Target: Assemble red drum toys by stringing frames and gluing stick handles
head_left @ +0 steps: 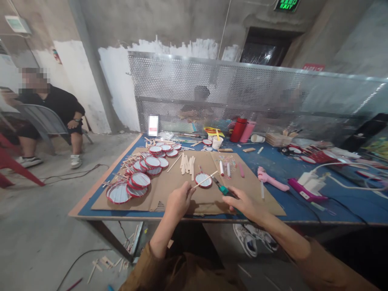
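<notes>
My left hand (178,200) is closed on one end of a thin wooden stick (206,178), which slants up to the right. In my right hand (242,202) are pliers with teal handles (224,190); their jaws are close to the far part of the stick, and whether they touch it I cannot tell. Beneath the stick, a small round drum with a red rim (203,180) lies on the brown cardboard (169,190). Flat wooden sticks (187,165) lie just beyond it.
More red-rimmed drums (141,180) are piled at the left. A pink glue gun (273,179) and a purple power strip (306,190) with cables are at the right. Red and pink bottles (238,129) stand by the perforated metal screen (182,89). A seated person (57,105) is far left.
</notes>
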A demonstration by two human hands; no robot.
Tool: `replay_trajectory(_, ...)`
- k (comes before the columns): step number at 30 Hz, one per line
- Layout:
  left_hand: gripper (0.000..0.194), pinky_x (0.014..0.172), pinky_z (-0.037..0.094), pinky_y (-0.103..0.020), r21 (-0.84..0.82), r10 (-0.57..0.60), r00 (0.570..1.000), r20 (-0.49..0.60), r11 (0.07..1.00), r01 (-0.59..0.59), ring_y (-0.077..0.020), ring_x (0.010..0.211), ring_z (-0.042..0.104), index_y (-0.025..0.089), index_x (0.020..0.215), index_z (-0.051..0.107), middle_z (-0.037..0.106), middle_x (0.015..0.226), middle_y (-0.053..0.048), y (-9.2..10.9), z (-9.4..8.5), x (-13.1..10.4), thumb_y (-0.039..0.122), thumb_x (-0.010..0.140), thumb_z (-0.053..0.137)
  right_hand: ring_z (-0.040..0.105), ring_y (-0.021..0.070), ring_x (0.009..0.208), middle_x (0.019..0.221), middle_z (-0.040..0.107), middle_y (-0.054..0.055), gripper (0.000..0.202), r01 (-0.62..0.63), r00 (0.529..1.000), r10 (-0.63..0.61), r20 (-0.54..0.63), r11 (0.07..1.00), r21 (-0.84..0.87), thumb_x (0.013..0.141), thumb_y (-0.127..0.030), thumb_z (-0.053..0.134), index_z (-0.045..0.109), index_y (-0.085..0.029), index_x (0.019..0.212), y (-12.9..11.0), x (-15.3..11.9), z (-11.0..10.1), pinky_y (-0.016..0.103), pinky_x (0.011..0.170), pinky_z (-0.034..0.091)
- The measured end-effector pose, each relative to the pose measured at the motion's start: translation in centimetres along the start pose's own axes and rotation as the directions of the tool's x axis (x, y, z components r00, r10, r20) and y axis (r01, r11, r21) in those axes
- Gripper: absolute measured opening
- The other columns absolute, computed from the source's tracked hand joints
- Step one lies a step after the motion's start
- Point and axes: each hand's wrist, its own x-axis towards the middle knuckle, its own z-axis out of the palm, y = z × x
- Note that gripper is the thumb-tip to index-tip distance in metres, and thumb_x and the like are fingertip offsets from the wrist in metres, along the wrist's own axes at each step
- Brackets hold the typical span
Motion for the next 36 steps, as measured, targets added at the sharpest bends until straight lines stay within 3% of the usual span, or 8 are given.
replay_trajectory(7, 0.023, 0.059, 0.031, -0.022, -0.173, -0.006, 0.997, -0.078, 0.985, -0.007, -0.0138, 0.068, 0.057, 0.021, 0.076, 0.047, 0.059, 0.069, -0.001, -0.7, 0.3, 0.4, 0.031, 0.093, 0.036, 0.060, 0.0248, 0.090, 0.097, 0.067, 0.006, 0.034, -0.018, 0.989, -0.033, -0.146, 0.940, -0.340, 0.072, -0.041, 0.058, 0.062, -0.020, 0.098, 0.7, 1.2, -3.8, 0.033, 0.077, 0.044)
replay_trajectory(10, 0.022, 0.060, 0.031, -0.022, -0.187, -0.007, 0.998, -0.069, 0.982, -0.006, -0.0136, 0.068, 0.057, 0.021, 0.076, 0.048, 0.059, 0.070, 0.000, -0.7, 0.3, 0.4, 0.032, 0.092, 0.037, 0.060, 0.0274, 0.092, 0.103, 0.066, 0.009, 0.038, -0.153, 0.961, -0.008, -0.277, 0.817, -0.555, 0.074, -0.043, 0.056, 0.061, -0.020, 0.103, 3.0, 2.0, -4.5, 0.036, 0.076, 0.043)
replay_trajectory(14, 0.023, 0.061, 0.032, -0.022, -0.195, -0.006, 0.998, -0.065, 0.981, -0.007, -0.0136, 0.066, 0.055, 0.021, 0.077, 0.049, 0.057, 0.068, 0.000, -0.6, 0.3, 0.4, 0.032, 0.092, 0.036, 0.058, 0.0306, 0.099, 0.108, 0.064, 0.013, 0.040, -0.179, 0.915, -0.177, -0.364, 0.629, -0.756, 0.077, -0.047, 0.056, 0.062, -0.018, 0.104, 6.1, 2.6, -4.5, 0.041, 0.080, 0.043)
replay_trajectory(17, 0.023, 0.061, 0.031, -0.022, -0.200, 0.006, 0.998, -0.061, 0.980, -0.018, -0.0132, 0.063, 0.053, 0.022, 0.076, 0.050, 0.056, 0.066, 0.001, -0.6, 0.2, 0.3, 0.032, 0.092, 0.037, 0.054, 0.0311, 0.108, 0.114, 0.062, 0.015, 0.042, -0.001, 0.857, -0.429, -0.285, 0.551, -0.834, 0.085, -0.045, 0.050, 0.058, -0.016, 0.114, 6.1, 3.0, -4.1, 0.045, 0.087, 0.042)
replay_trajectory(20, 0.022, 0.061, 0.031, -0.021, -0.200, 0.020, 0.999, -0.029, 0.980, -0.025, -0.0123, 0.062, 0.051, 0.022, 0.076, 0.052, 0.057, 0.065, 0.001, -0.5, 0.2, 0.2, 0.033, 0.091, 0.040, 0.049, 0.0264, 0.117, 0.125, 0.056, 0.015, 0.038, 0.239, 0.701, -0.693, -0.168, 0.450, -0.860, 0.093, -0.028, 0.041, 0.050, -0.014, 0.127, 3.5, 3.3, -3.2, 0.042, 0.098, 0.038)
replay_trajectory(23, 0.023, 0.060, 0.031, -0.020, -0.185, 0.035, 0.999, -0.013, 0.982, -0.037, -0.0115, 0.060, 0.049, 0.022, 0.075, 0.054, 0.056, 0.064, 0.001, -0.4, 0.2, 0.0, 0.034, 0.090, 0.041, 0.050, 0.0240, 0.115, 0.123, 0.057, 0.015, 0.039, 0.404, 0.624, -0.781, 0.041, 0.277, -0.872, 0.094, -0.015, 0.032, 0.048, -0.014, 0.129, 0.4, 3.7, -2.1, 0.042, 0.098, 0.036)
replay_trajectory(29, 0.025, 0.059, 0.029, -0.021, -0.109, 0.058, 0.998, 0.012, 0.992, -0.056, -0.0115, 0.061, 0.050, 0.022, 0.075, 0.057, 0.060, 0.067, 0.000, -0.3, 0.0, 0.0, 0.033, 0.091, 0.042, 0.053, 0.0204, 0.073, 0.076, 0.060, 0.009, 0.028, 0.505, 0.625, -0.740, 0.249, 0.139, -0.852, 0.092, -0.012, 0.034, 0.061, -0.013, 0.088, -1.4, 4.2, -1.2, 0.032, 0.068, 0.038)
replay_trajectory(36, 0.025, 0.058, 0.028, -0.023, 0.001, 0.065, 0.996, 0.054, 0.998, -0.065, -0.0153, 0.069, 0.059, 0.024, 0.082, 0.061, 0.067, 0.075, -0.004, 0.4, 0.0, 0.4, 0.036, 0.091, 0.041, 0.051, 0.0181, 0.068, 0.070, 0.057, 0.006, 0.024, 0.410, 0.728, -0.677, 0.105, 0.308, -0.858, 0.089, -0.009, 0.036, 0.055, -0.016, 0.076, -0.1, 3.7, -0.4, 0.029, 0.063, 0.032)
